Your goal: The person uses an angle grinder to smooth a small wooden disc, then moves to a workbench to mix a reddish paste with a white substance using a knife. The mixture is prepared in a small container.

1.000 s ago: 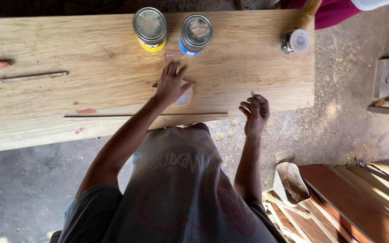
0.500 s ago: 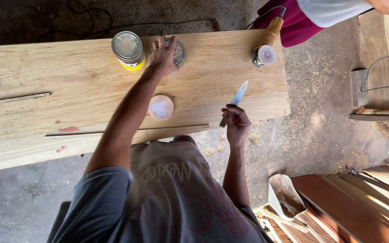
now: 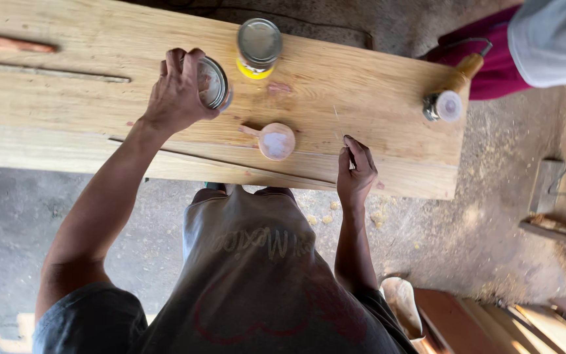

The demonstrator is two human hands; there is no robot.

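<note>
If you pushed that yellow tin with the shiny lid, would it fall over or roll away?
Probably neither. The yellow tin stands upright on its flat bottom on the plank, so it would likely slide. It looks short and wide, so hard to tip. Laid on its round side, it would probably roll.

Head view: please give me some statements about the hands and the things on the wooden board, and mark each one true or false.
1. The left hand grips the top of a tin can. True.
2. The can with the yellow band lies on its side. False: it stands upright, its lid on.
3. A round lid with pale paste on it lies on the wooden board between the two hands. True.
4. The right hand holds a hammer. False: it holds only a thin stick or blade, too small to tell which.
5. A wooden-handled tool lies at the board's right end. True.
</note>
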